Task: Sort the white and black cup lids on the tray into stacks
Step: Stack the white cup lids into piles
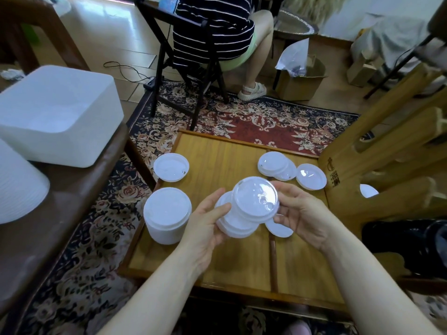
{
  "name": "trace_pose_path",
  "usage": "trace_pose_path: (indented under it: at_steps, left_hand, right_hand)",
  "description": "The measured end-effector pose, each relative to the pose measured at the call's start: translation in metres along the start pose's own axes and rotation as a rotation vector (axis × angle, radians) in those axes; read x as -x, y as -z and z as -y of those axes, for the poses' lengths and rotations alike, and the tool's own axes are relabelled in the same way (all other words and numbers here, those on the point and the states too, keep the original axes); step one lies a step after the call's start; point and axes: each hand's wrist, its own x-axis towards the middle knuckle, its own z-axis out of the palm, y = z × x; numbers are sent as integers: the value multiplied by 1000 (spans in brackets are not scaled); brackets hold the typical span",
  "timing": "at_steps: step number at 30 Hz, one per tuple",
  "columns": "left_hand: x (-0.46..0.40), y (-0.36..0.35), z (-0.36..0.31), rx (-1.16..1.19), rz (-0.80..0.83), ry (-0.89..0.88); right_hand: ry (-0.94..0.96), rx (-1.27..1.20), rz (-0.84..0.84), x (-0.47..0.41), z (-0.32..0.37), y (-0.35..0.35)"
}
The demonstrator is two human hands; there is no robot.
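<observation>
Both hands hover over the wooden tray (217,151): the left hand (208,221) grips a short stack of white lids (235,226), while the right hand (300,213) pinches a single white lid (256,199) tilted atop it. A taller lid stack (167,215) stands at the tray's left edge, with loose lids (277,165) farther back.

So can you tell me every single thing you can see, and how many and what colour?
Tray: one, wooden, on the rug.
Tall lid stack: one, white, tray's left edge.
Single lid: one, white, behind the tall stack.
Loose lids: about three, white, overlapping at the far right of the tray.
Flat lid: one, white, on the tray below the right hand.
Held lids: a small stack, white, between both hands.
Bin: one, white, left.
Rug: one, red floral.
Seated person: one, striped top, on a black chair.
Cardboard box: one, brown, far right.
Left hand: holds the stack.
Right hand: holds the top lid.
</observation>
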Motion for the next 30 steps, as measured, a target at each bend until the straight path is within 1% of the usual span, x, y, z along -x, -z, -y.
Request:
trace_pose_path:
  at_steps: [3,5,10,11,17,20,22,24,30]
  left_hand:
    - [1,-1,-1,11,19,-3]
    - [1,0,-2,14,33,-4]
    - [2,0,0,-16,63,-6]
    - [2,0,0,-27,65,-9]
    - [3,-1,1,-21,59,-9]
    - [4,-3,0,19,51,13]
    - [4,-3,0,14,41,13]
    - [4,-4,0,-2,25,7]
    - [4,-4,0,-50,-19,0]
  right_hand:
    - [-1,107,-64,-4,-2,-4]
    - [38,228,-83,-3,-3,-6]
    - [215,739,-66,0,-11,-12]
    - [248,804,-51,-1,-14,-14]
    - [307,938,18,2,-12,-18]
    - [303,959,136,5,-4,-11]
    - [322,982,226,6,-1,-4]
    - [336,996,280,6,-1,0]
    - [422,1011,319,3,-1,2]
